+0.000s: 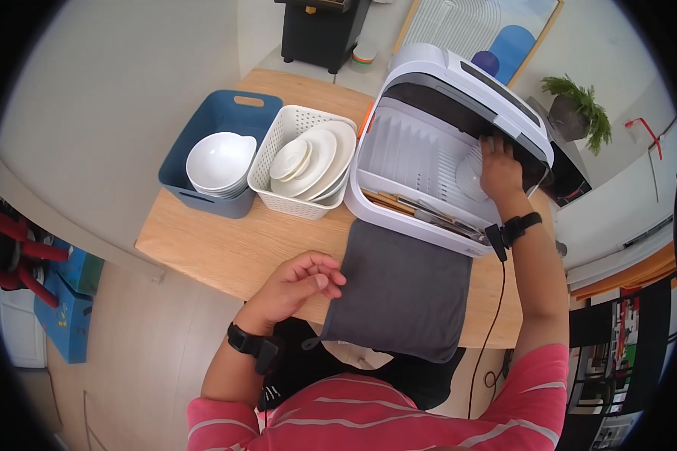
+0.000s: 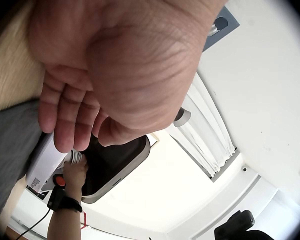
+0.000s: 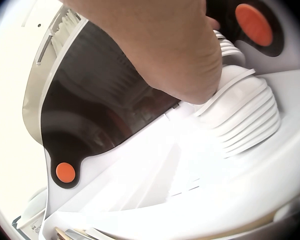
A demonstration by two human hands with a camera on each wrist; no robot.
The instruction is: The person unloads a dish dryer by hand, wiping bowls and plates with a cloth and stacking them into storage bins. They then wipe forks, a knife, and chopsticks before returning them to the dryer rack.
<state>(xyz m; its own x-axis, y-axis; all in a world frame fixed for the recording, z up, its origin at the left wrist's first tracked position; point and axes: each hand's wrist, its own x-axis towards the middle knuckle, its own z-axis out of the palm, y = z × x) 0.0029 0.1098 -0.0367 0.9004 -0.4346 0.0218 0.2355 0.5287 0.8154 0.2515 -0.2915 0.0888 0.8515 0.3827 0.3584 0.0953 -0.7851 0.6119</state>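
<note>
Inside the white dish box (image 1: 429,150), my right hand (image 1: 500,173) reaches to the far right, beside stacked white bowls (image 1: 470,174). Two stacks show in the right wrist view: a nearer one of ribbed-looking nested bowls (image 3: 245,112) below my hand, and a farther one (image 3: 231,52) where the fingers go. Most of those fingers are hidden behind the palm, so I cannot tell whether they grip a bowl. My left hand (image 1: 297,286) hovers palm up near the grey cloth (image 1: 406,289), its fingers loosely bent and holding nothing.
A white basket (image 1: 263,177) of plates (image 1: 316,154) and a blue bin (image 1: 195,124) with stacked bowls (image 1: 220,161) stand left of the dish box. Its dark lid (image 3: 100,95) is raised. Chopsticks and cutlery (image 1: 421,210) lie in the front tray. A cable (image 1: 489,331) hangs from the right wrist.
</note>
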